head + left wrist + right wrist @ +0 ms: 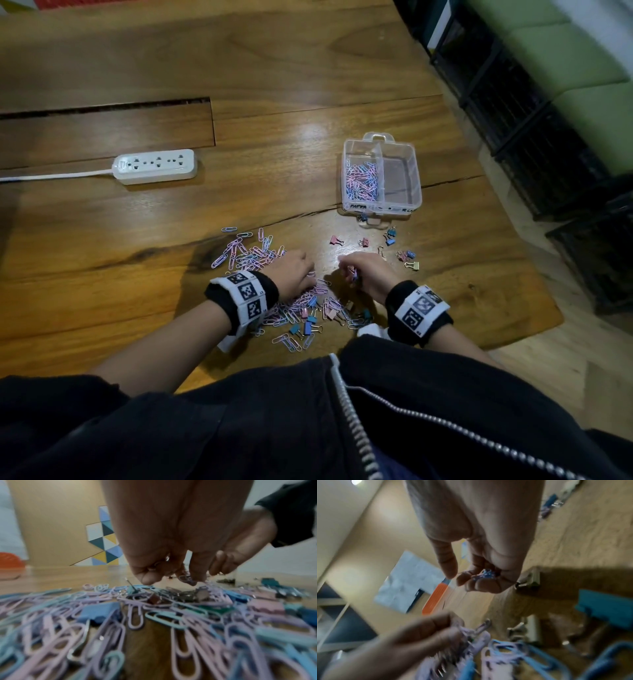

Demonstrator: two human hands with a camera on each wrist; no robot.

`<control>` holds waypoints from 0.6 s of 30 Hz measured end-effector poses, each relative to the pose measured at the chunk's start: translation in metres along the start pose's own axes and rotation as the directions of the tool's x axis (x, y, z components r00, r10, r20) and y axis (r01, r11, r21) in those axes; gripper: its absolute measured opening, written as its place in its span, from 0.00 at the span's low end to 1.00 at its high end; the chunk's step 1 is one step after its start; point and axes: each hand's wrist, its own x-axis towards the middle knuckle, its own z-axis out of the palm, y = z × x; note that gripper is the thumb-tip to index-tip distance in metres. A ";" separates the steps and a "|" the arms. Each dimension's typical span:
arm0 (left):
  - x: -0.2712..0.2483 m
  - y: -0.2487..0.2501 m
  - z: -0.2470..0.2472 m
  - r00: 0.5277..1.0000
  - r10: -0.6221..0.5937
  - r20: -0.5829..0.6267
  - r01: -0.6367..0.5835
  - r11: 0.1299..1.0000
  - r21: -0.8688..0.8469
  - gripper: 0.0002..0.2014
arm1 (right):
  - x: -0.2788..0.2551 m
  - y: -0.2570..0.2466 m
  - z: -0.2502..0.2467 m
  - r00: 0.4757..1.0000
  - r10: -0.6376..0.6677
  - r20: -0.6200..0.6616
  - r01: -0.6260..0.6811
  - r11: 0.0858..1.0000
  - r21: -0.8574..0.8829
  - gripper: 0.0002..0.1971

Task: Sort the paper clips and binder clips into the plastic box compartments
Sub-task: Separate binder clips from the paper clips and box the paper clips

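Box – clear, two compartments, on the table; paper clips fill its left compartment | pile of clips lies near the box's front, left of it | left hand – fingers curled, pinching clips at the pile | right hand grips a clip bunch | binder clips scattered just before the box

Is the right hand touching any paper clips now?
Touching. The right wrist view shows the right hand with fingers curled round a few paper clips.
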 end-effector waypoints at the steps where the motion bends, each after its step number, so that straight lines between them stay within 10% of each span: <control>1: 0.000 -0.003 -0.002 1.000 -0.022 0.011 0.023 0.997 -0.075 0.18 | 0.001 0.002 0.004 0.999 -0.022 -0.028 0.017 0.987 -0.158 0.11; 5: 0.003 -0.014 -0.011 0.995 -0.092 0.044 0.102 0.854 -0.510 0.11 | 0.004 0.015 0.014 0.987 -0.154 -0.053 0.092 0.798 -0.595 0.09; 9: -0.001 -0.020 -0.020 0.984 -0.135 0.115 0.146 0.256 -0.956 0.14 | 0.005 0.018 0.022 0.930 -0.368 -0.004 0.232 0.595 -0.770 0.10; 12: -0.004 -0.017 -0.023 0.984 -0.125 0.123 0.125 0.007 -0.992 0.15 | 0.008 0.019 0.027 0.910 -0.404 0.090 0.275 0.428 -0.861 0.11; 15: -0.002 -0.014 -0.026 0.971 -0.165 0.175 0.188 0.069 -0.980 0.16 | 0.006 0.020 0.031 0.916 -0.375 0.140 0.290 0.382 -0.877 0.12; 18: 0.000 -0.016 -0.026 0.958 -0.222 0.180 0.259 0.412 -0.873 0.14 | 0.005 0.025 0.031 0.903 -0.378 0.204 0.323 0.286 -0.902 0.15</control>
